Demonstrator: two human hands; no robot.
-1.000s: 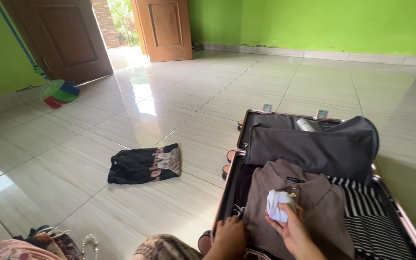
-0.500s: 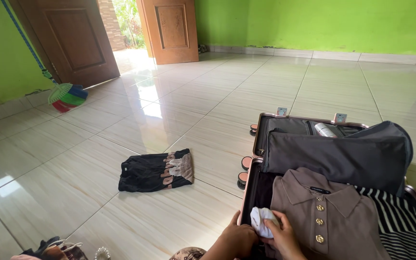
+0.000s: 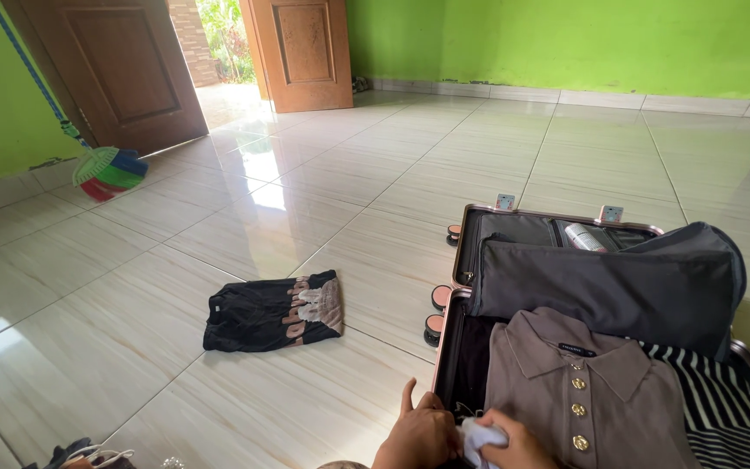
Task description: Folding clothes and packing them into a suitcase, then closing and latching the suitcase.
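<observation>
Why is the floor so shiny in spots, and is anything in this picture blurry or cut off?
Head view: daylight from the open doorway glares off the glossy floor tiles, whitening them. The folded black shirt and brown collared shirt look sharp. The left hand and right hand, both on a small white cloth, are cropped by the bottom edge. Straight tile lines bow slightly, suggesting a wide lens.

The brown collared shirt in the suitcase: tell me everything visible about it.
The brown collared shirt is taupe, soft-looking fabric with a spread collar, a dark neck label and three gold buttons down the placket. It lies flat, face up, collar toward the lid, in the open suitcase, partly over a striped garment. Both hands press a white cloth at its lower left edge.
</observation>
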